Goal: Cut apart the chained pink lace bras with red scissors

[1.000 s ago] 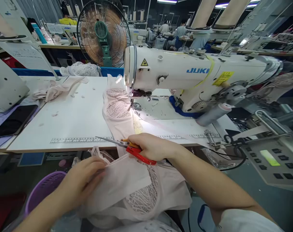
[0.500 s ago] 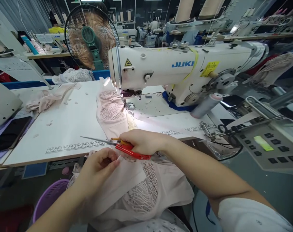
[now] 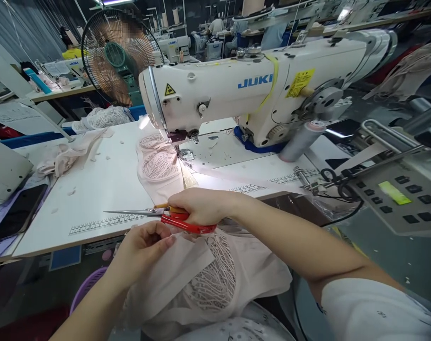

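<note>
Scissors [image 3: 171, 219] farther left now, aimed leftward, long axis sideways

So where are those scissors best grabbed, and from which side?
I'd take the scissors by the red handle, coming from the person's right, where the right hand grips: the slim, pointed blades reach out leftward, so the handle end seems safest.

1. Blue letters spell "JUKI" across the white sewing machine [image 3: 229, 97] in the foreground.
2. A yellow warning triangle [image 3: 169, 89] marks its left end.
3. A yellow label [image 3: 300, 83] on the same machine carries print too small to read.
4. "JUKI" also appears on a machine behind the fan [image 3: 178, 46] and another at left [image 3: 55, 69].
5. Ruler markings [image 3: 105, 223] line the table [image 3: 98, 189], their numbers illegible.
</note>
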{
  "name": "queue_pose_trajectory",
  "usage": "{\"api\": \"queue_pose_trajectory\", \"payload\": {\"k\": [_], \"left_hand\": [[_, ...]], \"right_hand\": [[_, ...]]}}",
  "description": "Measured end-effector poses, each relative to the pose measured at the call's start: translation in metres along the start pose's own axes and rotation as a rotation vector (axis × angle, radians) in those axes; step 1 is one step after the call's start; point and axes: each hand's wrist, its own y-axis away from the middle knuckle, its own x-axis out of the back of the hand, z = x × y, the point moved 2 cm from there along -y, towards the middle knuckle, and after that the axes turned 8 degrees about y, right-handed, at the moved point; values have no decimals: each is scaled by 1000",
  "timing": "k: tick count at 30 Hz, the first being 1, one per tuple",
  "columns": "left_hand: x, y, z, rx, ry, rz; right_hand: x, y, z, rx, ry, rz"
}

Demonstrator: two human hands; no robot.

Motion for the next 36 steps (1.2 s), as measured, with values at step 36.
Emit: {"api": "queue_pose_trajectory", "payload": {"k": [36], "left_hand": [[2, 24, -4, 115, 411, 262]], "right_hand": [[-74, 68, -6, -320, -96, 17]]}}
